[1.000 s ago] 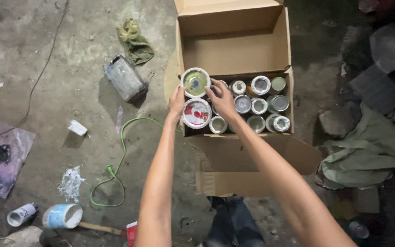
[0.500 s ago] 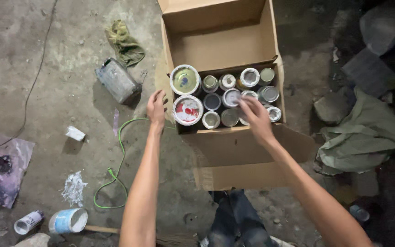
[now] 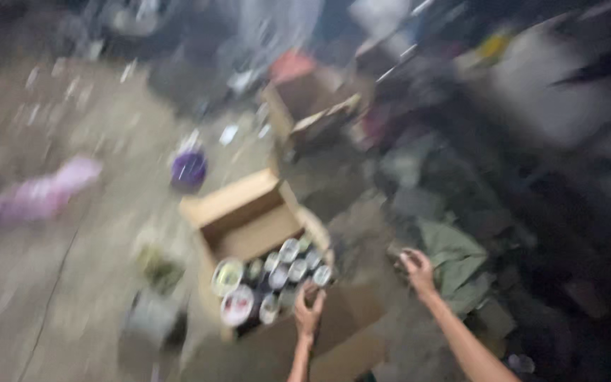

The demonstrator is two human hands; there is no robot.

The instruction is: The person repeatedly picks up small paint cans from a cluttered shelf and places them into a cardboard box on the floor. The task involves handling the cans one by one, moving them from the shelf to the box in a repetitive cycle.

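Brown cardboard makes up the open box (image 3: pixel 249 219) on the dusty floor (image 3: pixel 72 283), its flaps folded out and its near half packed with round cans (image 3: pixel 277 276) standing upright, lids up (two larger ones sit at the left end of the pack, one with a reddish-white top). The whole view is heavily blurred. The left hand (image 3: pixel 309 311) is raised at the near edge of the box, right beside the front row of cans; its fingers look curled inward, and something dark seems to lie between them, though the blur makes it impossible to tell whether the hand is clamped on a can or merely touching one. The right hand (image 3: pixel 417 269) is well away from the box, out to the right over a crumpled green cloth (image 3: pixel 454 262), fingers loosely bent; whether it holds anything cannot be told. Farther off lie a purple round object (image 3: pixel 189 168), a pink bag (image 3: pixel 44 194) and a second cardboard box (image 3: pixel 309 106).
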